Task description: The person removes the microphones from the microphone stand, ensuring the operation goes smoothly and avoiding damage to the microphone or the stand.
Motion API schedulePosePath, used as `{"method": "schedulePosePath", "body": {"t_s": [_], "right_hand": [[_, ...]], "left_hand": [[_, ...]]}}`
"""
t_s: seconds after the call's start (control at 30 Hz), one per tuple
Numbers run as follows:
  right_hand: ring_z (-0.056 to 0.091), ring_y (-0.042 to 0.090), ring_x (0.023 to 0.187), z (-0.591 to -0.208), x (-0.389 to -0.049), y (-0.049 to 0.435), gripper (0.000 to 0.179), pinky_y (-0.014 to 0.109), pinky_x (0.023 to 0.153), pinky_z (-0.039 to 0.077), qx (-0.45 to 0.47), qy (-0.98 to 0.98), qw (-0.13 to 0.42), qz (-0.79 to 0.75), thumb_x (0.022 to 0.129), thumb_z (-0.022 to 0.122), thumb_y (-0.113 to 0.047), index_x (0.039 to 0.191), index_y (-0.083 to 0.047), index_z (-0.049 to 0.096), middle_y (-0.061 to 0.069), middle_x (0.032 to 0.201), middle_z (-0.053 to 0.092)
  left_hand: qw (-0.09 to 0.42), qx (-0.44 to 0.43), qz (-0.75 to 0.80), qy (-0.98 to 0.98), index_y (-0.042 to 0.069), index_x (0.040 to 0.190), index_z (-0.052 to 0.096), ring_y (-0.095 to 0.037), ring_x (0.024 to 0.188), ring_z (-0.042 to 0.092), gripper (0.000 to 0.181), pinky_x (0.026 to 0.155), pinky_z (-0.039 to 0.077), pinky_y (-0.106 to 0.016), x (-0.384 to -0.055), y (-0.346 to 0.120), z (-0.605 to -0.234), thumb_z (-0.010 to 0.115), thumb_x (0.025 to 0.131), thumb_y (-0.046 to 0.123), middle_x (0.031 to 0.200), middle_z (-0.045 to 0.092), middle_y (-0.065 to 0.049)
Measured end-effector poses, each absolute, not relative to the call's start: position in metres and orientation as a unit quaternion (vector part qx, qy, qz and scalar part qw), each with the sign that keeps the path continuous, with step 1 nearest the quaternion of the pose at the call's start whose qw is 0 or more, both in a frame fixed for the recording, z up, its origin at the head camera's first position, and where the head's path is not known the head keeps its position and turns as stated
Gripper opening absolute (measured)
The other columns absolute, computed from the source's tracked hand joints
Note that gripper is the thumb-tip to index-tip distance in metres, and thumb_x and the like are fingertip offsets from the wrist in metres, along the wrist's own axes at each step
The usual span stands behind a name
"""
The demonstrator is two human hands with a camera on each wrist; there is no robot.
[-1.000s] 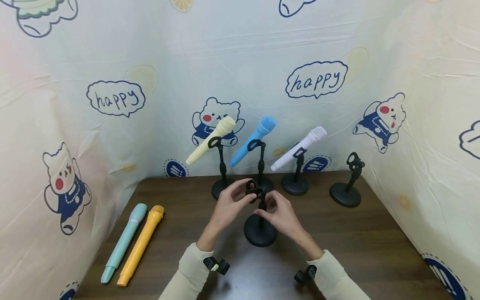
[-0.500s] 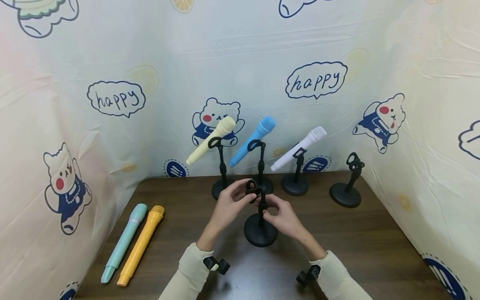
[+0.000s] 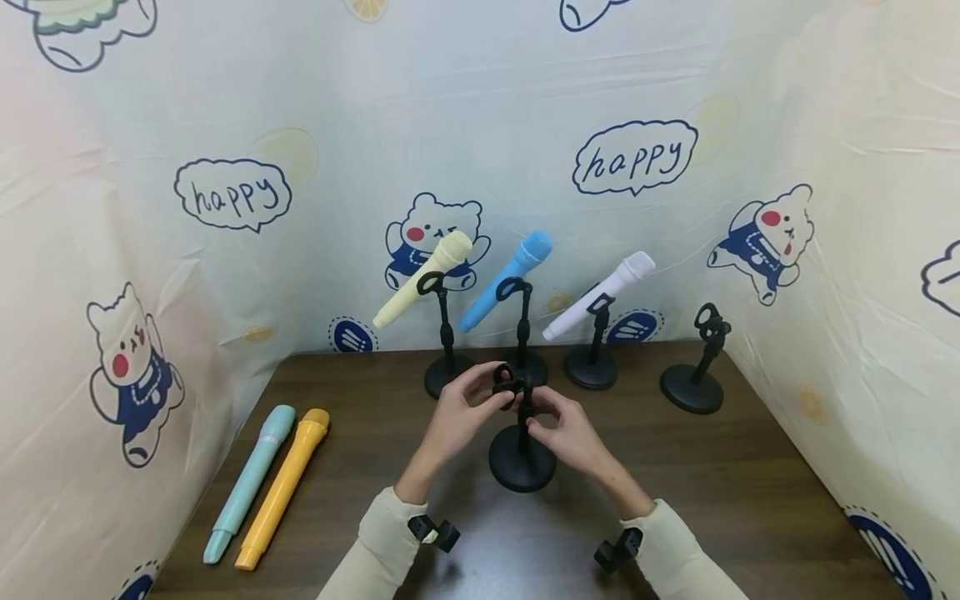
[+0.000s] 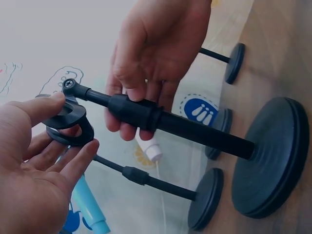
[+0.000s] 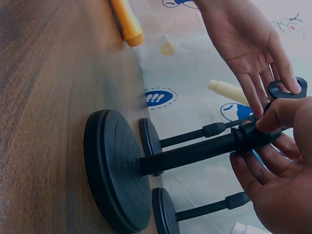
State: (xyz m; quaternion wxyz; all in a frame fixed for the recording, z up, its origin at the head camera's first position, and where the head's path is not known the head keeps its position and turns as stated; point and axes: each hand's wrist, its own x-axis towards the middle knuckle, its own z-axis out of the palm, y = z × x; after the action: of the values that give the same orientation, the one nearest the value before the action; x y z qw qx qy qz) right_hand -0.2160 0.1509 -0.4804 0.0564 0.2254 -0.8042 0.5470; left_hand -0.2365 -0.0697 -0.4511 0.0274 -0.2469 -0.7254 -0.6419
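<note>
A black desktop microphone stand (image 3: 522, 458) with a round base stands upright on the table in front of me. My left hand (image 3: 467, 406) pinches the ring-shaped clip (image 4: 68, 122) at its top between thumb and fingers. On the stand's pole, my right hand (image 3: 567, 427) grips the thicker collar (image 4: 134, 111), the thumb on one side and the fingers on the other, as both wrist views show. Behind it, three similar stands hold a pale yellow microphone (image 3: 422, 281), a blue microphone (image 3: 507, 282) and a lilac microphone (image 3: 600, 296), all tilted.
Another black stand (image 3: 693, 387), its clip holding nothing, is at the table's back right. A mint microphone (image 3: 251, 483) and an orange microphone (image 3: 283, 487) lie side by side on the left of the brown table (image 3: 720, 500). A patterned cloth (image 3: 480, 108) hangs behind.
My right hand has shifted slightly along the pole and closed its thumb and fingers on the collar. The left hand stays at the clip, and the stand keeps its place.
</note>
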Motion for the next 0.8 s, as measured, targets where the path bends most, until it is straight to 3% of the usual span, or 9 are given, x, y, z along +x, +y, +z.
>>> {"method": "schedulePosePath", "body": {"t_s": [0.27, 0.6, 0.8], "right_hand": [[0.071, 0.028, 0.114, -0.48, -0.216, 0.152, 0.035, 0.053, 0.107, 0.056, 0.224, -0.802, 0.054, 0.551, 0.096, 0.069, 0.006, 0.127, -0.008, 0.068, 0.011, 0.122, 0.074], [0.071, 0.029, 0.117, -0.479, -0.215, 0.152, 0.039, 0.051, 0.108, 0.056, 0.227, -0.803, 0.053, 0.549, 0.097, 0.069, 0.006, 0.133, -0.009, 0.066, 0.011, 0.125, 0.073], [0.071, 0.03, 0.118, -0.479, -0.216, 0.153, 0.043, 0.056, 0.11, 0.054, 0.227, -0.794, 0.055, 0.561, 0.096, 0.067, 0.009, 0.136, -0.009, 0.066, 0.013, 0.126, 0.072]], "left_hand": [[0.021, -0.244, -0.644, -0.725, 0.005, 0.144, 0.062, -0.033, 0.129, 0.068, 0.046, 0.108, 0.056, -0.031, -0.235, -0.07, -0.463, 0.076, 0.1, 0.013, 0.136, 0.07, -0.015], [0.015, -0.238, -0.643, -0.728, 0.006, 0.143, 0.062, -0.032, 0.129, 0.068, 0.046, 0.109, 0.056, -0.033, -0.232, -0.071, -0.475, 0.076, 0.1, 0.014, 0.138, 0.067, -0.021], [0.017, -0.234, -0.643, -0.729, 0.008, 0.142, 0.063, -0.028, 0.128, 0.069, 0.045, 0.108, 0.056, -0.03, -0.232, -0.071, -0.475, 0.077, 0.099, 0.014, 0.136, 0.07, -0.014]]}}
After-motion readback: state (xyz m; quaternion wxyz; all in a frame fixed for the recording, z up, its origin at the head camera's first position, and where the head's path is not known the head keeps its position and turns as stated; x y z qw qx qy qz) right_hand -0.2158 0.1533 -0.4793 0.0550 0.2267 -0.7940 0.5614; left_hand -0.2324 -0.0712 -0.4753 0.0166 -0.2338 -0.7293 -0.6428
